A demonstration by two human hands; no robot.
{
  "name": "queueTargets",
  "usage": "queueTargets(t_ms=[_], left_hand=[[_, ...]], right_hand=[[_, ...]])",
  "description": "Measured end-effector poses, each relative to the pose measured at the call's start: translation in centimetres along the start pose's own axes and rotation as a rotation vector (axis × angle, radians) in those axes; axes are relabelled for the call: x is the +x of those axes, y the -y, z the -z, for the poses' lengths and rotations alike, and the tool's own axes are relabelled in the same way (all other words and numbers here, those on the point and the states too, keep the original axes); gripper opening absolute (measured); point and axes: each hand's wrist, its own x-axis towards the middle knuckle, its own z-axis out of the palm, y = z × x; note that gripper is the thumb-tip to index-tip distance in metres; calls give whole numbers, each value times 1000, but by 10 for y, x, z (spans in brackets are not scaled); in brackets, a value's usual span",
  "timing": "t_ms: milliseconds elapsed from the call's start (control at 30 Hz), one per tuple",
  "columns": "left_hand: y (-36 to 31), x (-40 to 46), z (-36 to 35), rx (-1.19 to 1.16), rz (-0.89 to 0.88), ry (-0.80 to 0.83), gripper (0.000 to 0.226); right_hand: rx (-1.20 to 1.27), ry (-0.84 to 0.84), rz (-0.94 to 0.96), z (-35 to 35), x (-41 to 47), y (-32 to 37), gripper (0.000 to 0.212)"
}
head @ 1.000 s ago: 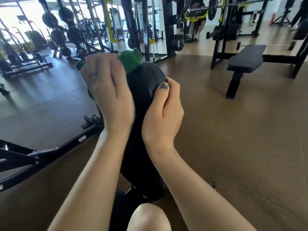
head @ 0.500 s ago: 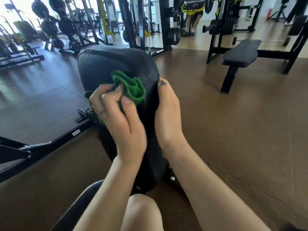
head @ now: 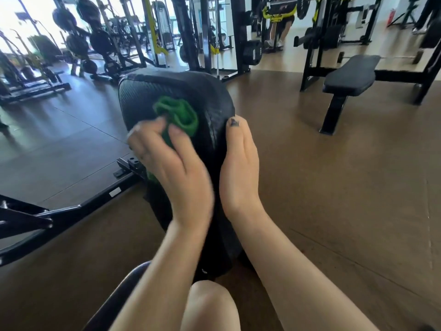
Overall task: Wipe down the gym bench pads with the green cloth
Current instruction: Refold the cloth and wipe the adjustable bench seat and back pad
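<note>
A bare knee (head: 211,304) sits nearest, below both forearms. The left hand (head: 170,168) grips the bunched green cloth (head: 179,115) and presses it on the face of the upright black bench pad (head: 148,91); cloth shows past its fingertips. The right hand (head: 239,168) lies flat against the pad's right edge, fingers straight and together. Far right of that hand stands a flat bench (head: 350,76); beyond the left hand, weight racks (head: 78,44).

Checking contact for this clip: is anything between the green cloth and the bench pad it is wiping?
Nothing visible. The left hand holds the green cloth directly against the black back pad; the right hand rests along the pad's right edge.
</note>
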Motion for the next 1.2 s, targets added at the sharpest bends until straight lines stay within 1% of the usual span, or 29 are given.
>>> queueTargets(t_ms=[67,133,167,267,333,400,433,500,533,600,633,667,767,800,833,867,900,1000,1067,1100,1133,1200], left_hand=[[-2,-19,5,-4,-150,53,13],[6,-6,4,4,-205,84,13],[12,6,4,17,-178,73,15],[24,45,1,16,23,-14,32],[21,45,-2,21,54,-56,32],[11,23,-2,13,-35,-22,23],[8,7,1,-2,-119,24,17],[6,-17,11,10,-275,108,14],[10,-19,14,14,-319,133,15],[21,-7,15,41,-340,148,15],[29,2,15,61,-306,136,15],[39,12,14,73,-231,103,16],[65,44,13,54,165,-19,27],[68,49,13,50,249,-43,29],[67,48,12,53,282,-58,30],[62,43,11,56,272,-61,31],[53,33,10,50,211,-49,31],[28,-7,12,19,-98,54,17],[34,-7,12,25,-215,74,14],[44,2,12,46,-208,61,15],[55,15,11,68,-139,36,17],[80,48,13,86,100,-37,21]], right_hand=[[7,3,15,0,-2,-1,27],[34,7,-1,0,-2,-1,27],[40,4,-15,0,-2,-1,28],[18,1,-35,-1,-2,-1,30],[15,-5,-33,-2,-2,0,34],[14,-20,-13,-2,-2,0,34],[13,-29,-1,-3,-2,0,34],[34,-36,11,-4,-2,0,33],[57,-37,6,-5,-2,0,33],[101,-52,-21,-6,-2,1,32],[109,-57,-40,-7,-2,1,32],[110,-62,-53,-7,-1,1,32],[74,-73,-32,-8,-2,0,32],[50,-81,-5,-9,-3,-1,31],[21,-94,23,-11,-4,-2,30],[-4,-111,44,-12,-4,-3,28],[-20,-130,61,-14,-4,-5,25],[-20,-168,97,-16,-1,-9,23],[-11,-166,105,-15,-1,-11,22],[-11,-165,108,-14,-1,-11,23],[-15,-167,111,-14,-1,-12,25],[-33,-175,126,-15,-2,-15,26]])
